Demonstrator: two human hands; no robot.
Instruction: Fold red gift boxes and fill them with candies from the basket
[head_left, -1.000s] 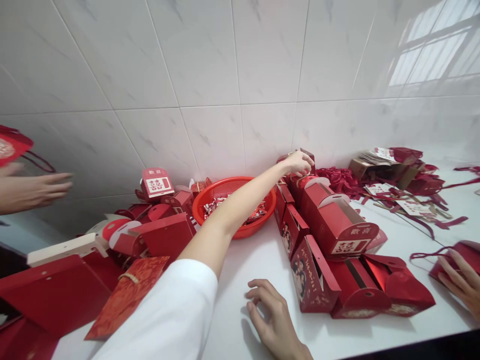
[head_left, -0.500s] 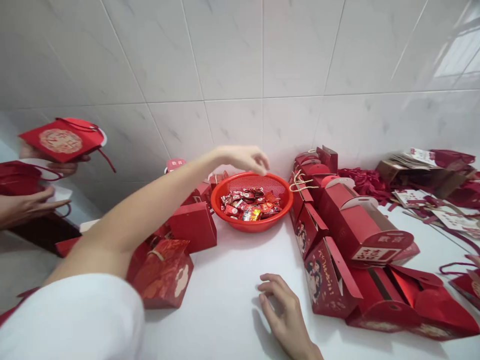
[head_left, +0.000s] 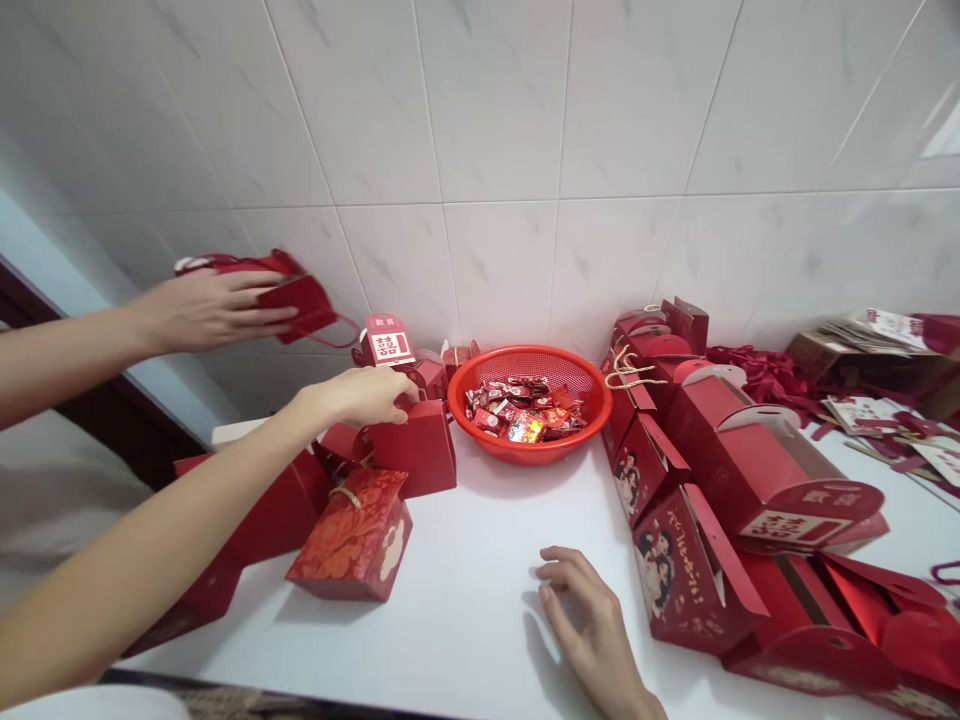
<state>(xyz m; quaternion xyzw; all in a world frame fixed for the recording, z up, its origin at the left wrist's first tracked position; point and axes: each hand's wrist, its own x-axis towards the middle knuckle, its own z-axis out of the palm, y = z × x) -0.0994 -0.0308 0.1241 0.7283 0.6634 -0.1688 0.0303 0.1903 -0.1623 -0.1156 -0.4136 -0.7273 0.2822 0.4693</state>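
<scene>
My left hand (head_left: pixel 367 393) reaches in from the left, fingers curled down on the top edge of a plain red gift box (head_left: pixel 414 455). The far side of that grip is hidden. In front stands a patterned red gift box (head_left: pixel 351 540) with a twine handle. My right hand (head_left: pixel 589 620) rests on the white table (head_left: pixel 465 590), fingers loosely bent and apart, holding nothing. Between and beyond my hands is a red plastic basket (head_left: pixel 529 455) of wrapped sweets (head_left: pixel 517 410).
Another person's hand (head_left: pixel 217 310) holds red boxes (head_left: pixel 304 300) at the left. Rows of red gift boxes (head_left: pixel 757 455) line the right side. Red ribbons (head_left: pixel 761 378) and printed cards (head_left: pixel 870 412) lie farther right. A tiled wall (head_left: pixel 502 260) rises behind.
My left hand has moved left and down, from above the basket to the plain red box. The other person's hand has brought boxes rightward. My right hand stays put. The view has turned left.
</scene>
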